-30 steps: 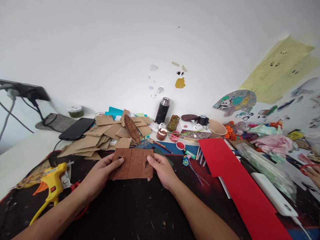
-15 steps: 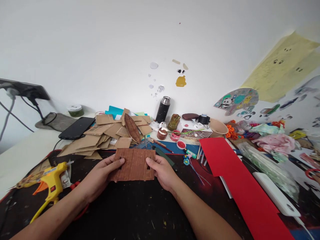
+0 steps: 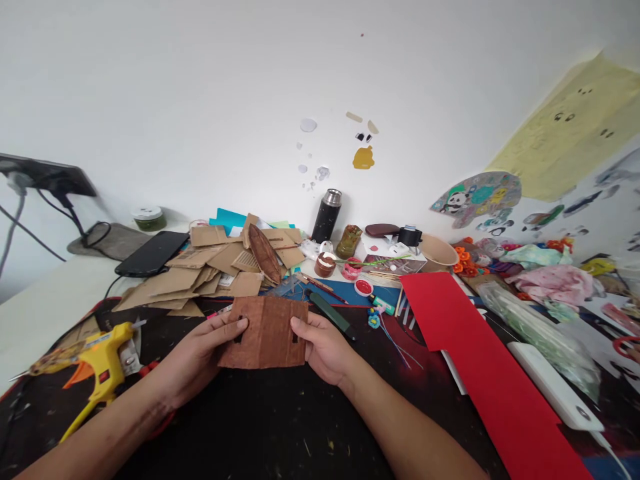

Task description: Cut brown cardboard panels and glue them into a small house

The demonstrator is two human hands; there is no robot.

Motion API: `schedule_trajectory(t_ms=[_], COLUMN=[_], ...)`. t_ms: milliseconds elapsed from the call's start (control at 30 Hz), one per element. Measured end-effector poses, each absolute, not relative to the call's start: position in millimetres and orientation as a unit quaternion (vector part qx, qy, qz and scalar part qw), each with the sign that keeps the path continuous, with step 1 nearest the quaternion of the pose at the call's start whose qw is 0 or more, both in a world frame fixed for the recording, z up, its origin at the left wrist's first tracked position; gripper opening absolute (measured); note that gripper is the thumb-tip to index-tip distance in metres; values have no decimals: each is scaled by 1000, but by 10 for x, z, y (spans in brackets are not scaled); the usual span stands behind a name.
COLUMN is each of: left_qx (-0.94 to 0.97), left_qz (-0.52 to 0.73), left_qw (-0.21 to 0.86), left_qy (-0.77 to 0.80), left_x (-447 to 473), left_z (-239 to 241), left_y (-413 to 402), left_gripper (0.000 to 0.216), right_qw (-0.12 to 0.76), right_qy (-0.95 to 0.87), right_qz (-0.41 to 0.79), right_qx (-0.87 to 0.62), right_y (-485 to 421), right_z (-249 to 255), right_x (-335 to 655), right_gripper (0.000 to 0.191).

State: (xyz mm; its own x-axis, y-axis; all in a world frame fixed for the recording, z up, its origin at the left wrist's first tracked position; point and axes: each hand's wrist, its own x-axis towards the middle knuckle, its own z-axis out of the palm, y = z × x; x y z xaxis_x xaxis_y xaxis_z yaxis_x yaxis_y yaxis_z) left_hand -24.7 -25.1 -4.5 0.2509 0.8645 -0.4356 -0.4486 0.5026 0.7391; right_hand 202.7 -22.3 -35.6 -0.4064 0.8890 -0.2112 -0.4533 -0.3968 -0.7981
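Above the tabletop (image 3: 35, 287), a brown panel (image 3: 280, 333) hangs between the person's hands, bent along a crease. It looks like painted cardboard: probably light, fairly stiff, not slippery, but weak at the fold and around its slots. The side edges seem the best grip; there the left hand (image 3: 205, 343) and right hand (image 3: 327, 343) each pinch it, thumbs on the near face.

Counted: one red sheet (image 3: 480, 360), one yellow glue gun (image 3: 107, 357), one panel, one black flask (image 3: 326, 219), three small tubs (image 3: 363, 287) grouped together, two slots (image 3: 239, 337).
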Motion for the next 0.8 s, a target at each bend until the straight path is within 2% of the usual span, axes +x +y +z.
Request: schedule_trajectory(t_ms=[500, 800], left_qx=[254, 268], left_qz=[400, 371], left_qw=[788, 797], left_qy=[394, 394], left_x=[-297, -373], left_z=[-145, -163], left_y=[-273, -294], left_gripper=[47, 44], right_qw=[430, 416], right_qy=[-338, -340], right_qz=[786, 791], right_qx=[-289, -292], right_y=[-280, -328], right_z=[-343, -328], right_x=[1987, 1953], right_gripper=[52, 54])
